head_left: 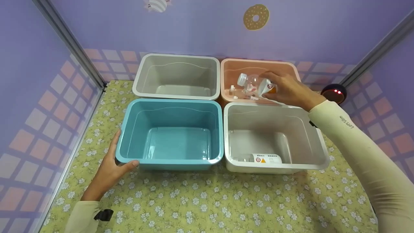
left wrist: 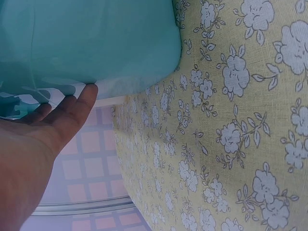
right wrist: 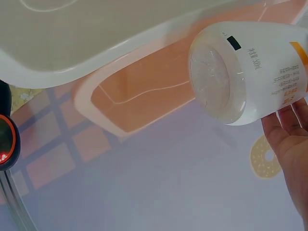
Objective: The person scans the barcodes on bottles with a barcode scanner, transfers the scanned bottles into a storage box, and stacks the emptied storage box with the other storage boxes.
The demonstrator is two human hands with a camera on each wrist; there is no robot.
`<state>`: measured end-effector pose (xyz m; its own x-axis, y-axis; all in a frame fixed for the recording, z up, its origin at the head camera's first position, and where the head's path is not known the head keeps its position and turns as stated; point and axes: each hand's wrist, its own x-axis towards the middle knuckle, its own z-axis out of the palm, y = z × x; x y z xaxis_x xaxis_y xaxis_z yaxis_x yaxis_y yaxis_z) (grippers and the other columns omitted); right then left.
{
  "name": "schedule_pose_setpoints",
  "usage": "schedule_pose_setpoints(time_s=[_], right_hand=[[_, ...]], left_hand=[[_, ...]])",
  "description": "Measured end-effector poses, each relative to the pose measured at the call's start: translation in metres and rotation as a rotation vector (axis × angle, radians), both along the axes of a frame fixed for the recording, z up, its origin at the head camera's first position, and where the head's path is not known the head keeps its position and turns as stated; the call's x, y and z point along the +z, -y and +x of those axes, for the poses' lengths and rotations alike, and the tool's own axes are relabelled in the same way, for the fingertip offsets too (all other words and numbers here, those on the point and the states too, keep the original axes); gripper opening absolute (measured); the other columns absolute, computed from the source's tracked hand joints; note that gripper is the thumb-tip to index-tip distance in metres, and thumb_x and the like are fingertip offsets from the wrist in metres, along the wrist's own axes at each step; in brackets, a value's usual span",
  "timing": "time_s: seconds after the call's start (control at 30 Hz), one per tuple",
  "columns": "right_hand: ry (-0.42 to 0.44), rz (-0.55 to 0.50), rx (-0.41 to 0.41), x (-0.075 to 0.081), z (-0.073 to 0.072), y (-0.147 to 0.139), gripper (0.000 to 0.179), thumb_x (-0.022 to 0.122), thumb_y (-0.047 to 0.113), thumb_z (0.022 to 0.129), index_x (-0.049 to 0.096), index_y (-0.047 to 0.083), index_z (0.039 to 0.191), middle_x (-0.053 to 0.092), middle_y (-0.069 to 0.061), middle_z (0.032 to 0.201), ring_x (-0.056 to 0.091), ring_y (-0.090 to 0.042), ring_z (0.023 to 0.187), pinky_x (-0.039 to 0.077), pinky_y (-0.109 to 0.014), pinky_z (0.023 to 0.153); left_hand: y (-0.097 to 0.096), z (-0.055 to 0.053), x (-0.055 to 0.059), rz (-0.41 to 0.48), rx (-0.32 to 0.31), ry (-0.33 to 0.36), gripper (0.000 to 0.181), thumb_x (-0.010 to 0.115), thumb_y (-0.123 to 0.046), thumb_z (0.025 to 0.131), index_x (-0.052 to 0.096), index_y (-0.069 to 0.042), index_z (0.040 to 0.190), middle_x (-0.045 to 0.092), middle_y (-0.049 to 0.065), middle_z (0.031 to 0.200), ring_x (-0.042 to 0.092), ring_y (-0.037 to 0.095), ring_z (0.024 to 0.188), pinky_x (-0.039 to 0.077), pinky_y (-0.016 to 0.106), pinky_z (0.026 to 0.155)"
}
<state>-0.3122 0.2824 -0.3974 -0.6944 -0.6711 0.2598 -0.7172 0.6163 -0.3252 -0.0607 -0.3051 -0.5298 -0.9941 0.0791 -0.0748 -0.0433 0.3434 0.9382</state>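
Note:
My right hand (head_left: 284,89) grips a clear plastic bottle (head_left: 266,86) with a white cap and a white-and-orange label. It holds the bottle on its side over the pink bin (head_left: 292,66), cap pointing left. The right wrist view shows the base of this bottle (right wrist: 216,77), with fingers against its label. Inside the pink bin lie other clear bottles (head_left: 237,92), partly hidden behind the held one. At the front left corner of the blue bin (head_left: 171,161), my left hand (head_left: 110,171) holds the rim, thumb in front and fingers against the outer side wall.
A grey bin (head_left: 176,96) stands behind the blue one. In the front right pale bin (head_left: 275,166) lies another labelled bottle (head_left: 265,158). The bins stand close together on a flowered cloth (head_left: 194,200). Purple panels enclose the sides; a round black device (head_left: 334,93) is at right.

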Motion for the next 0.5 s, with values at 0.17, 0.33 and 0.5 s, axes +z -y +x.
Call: schedule_pose_setpoints(time_s=[0.17,0.33,0.5], right_hand=[[0.025,-0.002,0.011,0.001,0.0,0.005,0.058,0.091,0.003,0.089,0.065,-0.003,0.14,0.067,-0.024,0.137,0.066,-0.04,0.117,0.059,-0.056,0.095],[0.027,-0.014,0.011,-0.001,-0.001,0.011,0.057,0.091,0.0,0.088,0.064,-0.003,0.138,0.067,-0.024,0.136,0.068,-0.041,0.113,0.061,-0.058,0.094],[0.0,-0.032,0.029,-0.003,-0.003,0.016,0.059,0.092,-0.003,0.085,0.065,-0.004,0.137,0.068,-0.024,0.134,0.069,-0.043,0.109,0.061,-0.06,0.093]], left_hand=[[0.0,0.0,-0.001,0.007,0.001,0.001,0.116,0.081,-0.021,0.1,-0.002,-0.048,0.176,0.014,0.024,0.18,0.037,0.054,0.156,0.052,0.018,0.099],[0.001,0.002,-0.001,0.016,0.002,0.0,0.116,0.081,-0.02,0.1,-0.002,-0.048,0.176,0.015,0.025,0.18,0.038,0.054,0.155,0.053,0.018,0.099],[0.002,0.003,0.0,0.008,0.009,0.0,0.116,0.081,-0.02,0.099,-0.001,-0.049,0.175,0.015,0.025,0.179,0.038,0.054,0.154,0.054,0.019,0.098]])
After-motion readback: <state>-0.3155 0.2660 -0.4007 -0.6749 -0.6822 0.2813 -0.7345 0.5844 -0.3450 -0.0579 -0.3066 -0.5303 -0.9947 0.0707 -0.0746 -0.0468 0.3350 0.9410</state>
